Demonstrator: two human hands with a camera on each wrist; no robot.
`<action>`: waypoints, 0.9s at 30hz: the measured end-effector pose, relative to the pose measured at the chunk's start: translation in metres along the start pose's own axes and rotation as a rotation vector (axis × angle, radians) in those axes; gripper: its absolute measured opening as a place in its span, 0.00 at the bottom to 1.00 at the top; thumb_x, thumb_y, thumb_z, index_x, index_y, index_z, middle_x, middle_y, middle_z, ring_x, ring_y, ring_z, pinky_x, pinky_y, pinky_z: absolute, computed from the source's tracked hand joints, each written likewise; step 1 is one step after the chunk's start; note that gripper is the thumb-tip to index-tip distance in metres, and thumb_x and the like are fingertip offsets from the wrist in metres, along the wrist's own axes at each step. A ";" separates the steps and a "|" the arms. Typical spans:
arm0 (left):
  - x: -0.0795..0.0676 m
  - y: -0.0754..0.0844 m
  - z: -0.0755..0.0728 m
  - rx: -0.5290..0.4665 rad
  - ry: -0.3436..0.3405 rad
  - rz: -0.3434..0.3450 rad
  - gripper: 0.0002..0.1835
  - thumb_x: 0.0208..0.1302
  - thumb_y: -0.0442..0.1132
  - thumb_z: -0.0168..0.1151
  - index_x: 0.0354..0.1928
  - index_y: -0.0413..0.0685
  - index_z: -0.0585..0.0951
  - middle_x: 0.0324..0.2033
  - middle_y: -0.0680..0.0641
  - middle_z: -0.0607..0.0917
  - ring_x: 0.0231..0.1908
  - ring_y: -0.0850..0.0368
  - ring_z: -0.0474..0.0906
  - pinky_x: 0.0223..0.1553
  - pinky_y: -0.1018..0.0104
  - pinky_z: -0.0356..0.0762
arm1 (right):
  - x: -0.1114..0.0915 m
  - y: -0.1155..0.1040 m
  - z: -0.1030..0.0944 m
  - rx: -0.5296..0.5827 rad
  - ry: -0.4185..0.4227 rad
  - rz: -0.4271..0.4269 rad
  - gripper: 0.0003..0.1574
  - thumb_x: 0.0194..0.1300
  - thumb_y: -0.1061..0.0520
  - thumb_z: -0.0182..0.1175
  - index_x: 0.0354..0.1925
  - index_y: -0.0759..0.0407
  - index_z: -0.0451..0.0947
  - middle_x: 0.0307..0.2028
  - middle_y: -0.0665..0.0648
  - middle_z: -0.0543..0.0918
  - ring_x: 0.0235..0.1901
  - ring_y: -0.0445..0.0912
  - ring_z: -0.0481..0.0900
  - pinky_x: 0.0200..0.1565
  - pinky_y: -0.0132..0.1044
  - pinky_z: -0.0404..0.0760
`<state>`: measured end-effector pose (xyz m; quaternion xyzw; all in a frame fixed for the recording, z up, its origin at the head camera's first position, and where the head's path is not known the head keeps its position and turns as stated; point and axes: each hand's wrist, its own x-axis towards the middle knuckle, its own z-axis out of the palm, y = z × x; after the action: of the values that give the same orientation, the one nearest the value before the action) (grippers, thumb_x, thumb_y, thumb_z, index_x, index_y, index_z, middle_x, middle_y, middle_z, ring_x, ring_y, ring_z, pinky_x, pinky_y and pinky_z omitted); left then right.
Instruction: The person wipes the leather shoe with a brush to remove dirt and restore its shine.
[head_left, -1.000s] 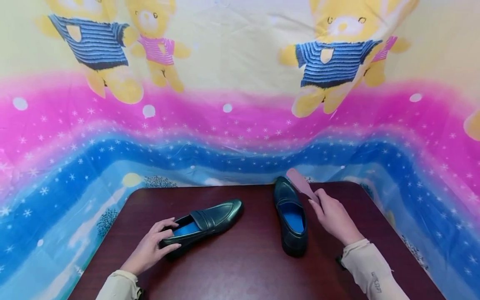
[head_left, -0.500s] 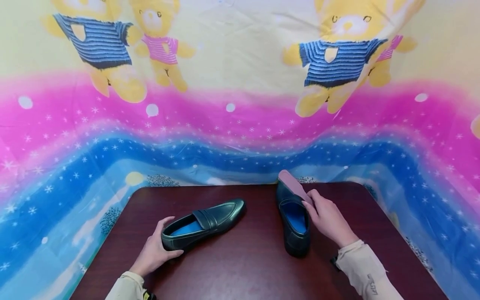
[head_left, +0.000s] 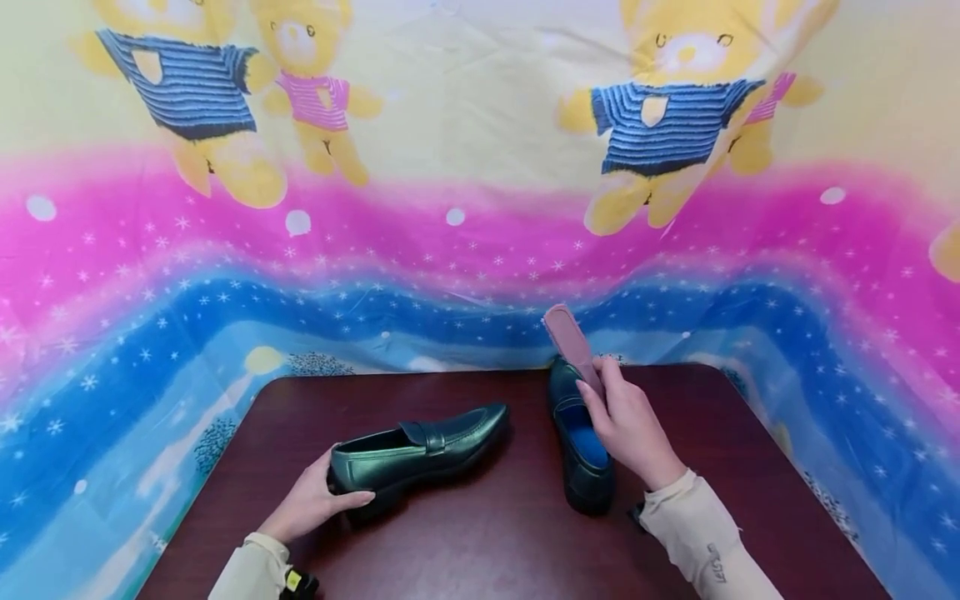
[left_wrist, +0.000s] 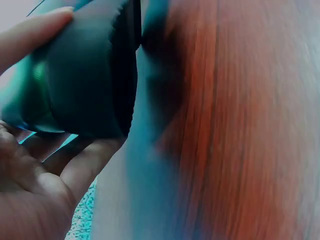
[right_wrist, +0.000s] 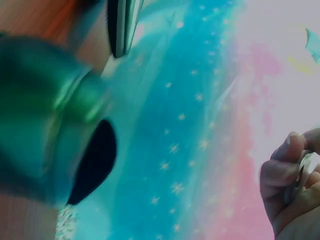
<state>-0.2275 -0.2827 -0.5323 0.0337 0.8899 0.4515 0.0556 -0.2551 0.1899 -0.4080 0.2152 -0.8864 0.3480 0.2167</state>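
The left hand point(head_left: 307, 504) curls its fingers round the heel of a tilted dark-green leather loafer point(head_left: 420, 457) above a reddish-brown wooden table point(head_left: 480, 550); rightward, a matching loafer point(head_left: 589, 490) sits beneath a flat pink paddle-shaped tool point(head_left: 567, 335) pinched by the right hand point(head_left: 633, 429).

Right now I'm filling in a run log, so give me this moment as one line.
left hand: grips dark shoe at heel | right hand: holds pink tool by one end | second shoe: upright on table

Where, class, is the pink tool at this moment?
In the head view, the pink tool is right of centre, gripped in the right hand, its broad end showing above the toe of the right-hand shoe, against the patterned cloth.
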 end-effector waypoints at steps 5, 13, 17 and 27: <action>0.001 0.001 0.005 -0.172 -0.013 -0.067 0.46 0.62 0.49 0.75 0.76 0.46 0.61 0.67 0.40 0.75 0.61 0.47 0.75 0.59 0.52 0.77 | 0.015 -0.023 0.012 0.061 -0.014 -0.043 0.18 0.78 0.59 0.57 0.61 0.62 0.66 0.25 0.51 0.73 0.19 0.39 0.67 0.23 0.34 0.72; 0.008 0.004 0.015 -0.420 -0.096 -0.172 0.49 0.68 0.52 0.67 0.81 0.52 0.48 0.72 0.36 0.68 0.64 0.42 0.74 0.55 0.46 0.81 | 0.023 -0.052 0.048 0.129 -0.032 -0.074 0.14 0.79 0.51 0.57 0.56 0.57 0.72 0.23 0.48 0.73 0.19 0.37 0.67 0.24 0.33 0.71; 0.008 0.003 0.017 -0.418 -0.121 -0.175 0.54 0.70 0.52 0.66 0.83 0.57 0.37 0.75 0.34 0.57 0.68 0.37 0.69 0.57 0.42 0.78 | 0.015 -0.054 0.072 0.169 -0.112 -0.029 0.14 0.80 0.48 0.56 0.55 0.54 0.72 0.22 0.46 0.72 0.18 0.36 0.66 0.24 0.33 0.69; 0.006 -0.006 0.022 -0.357 -0.075 -0.038 0.45 0.77 0.48 0.59 0.80 0.79 0.40 0.80 0.40 0.41 0.71 0.27 0.61 0.49 0.40 0.80 | -0.006 -0.044 0.130 0.138 -0.254 0.070 0.13 0.79 0.42 0.54 0.44 0.49 0.72 0.19 0.44 0.70 0.17 0.36 0.66 0.24 0.31 0.70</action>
<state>-0.2307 -0.2680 -0.5510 0.0232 0.7935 0.5994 0.1026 -0.2575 0.0701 -0.4746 0.2410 -0.8875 0.3855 0.0751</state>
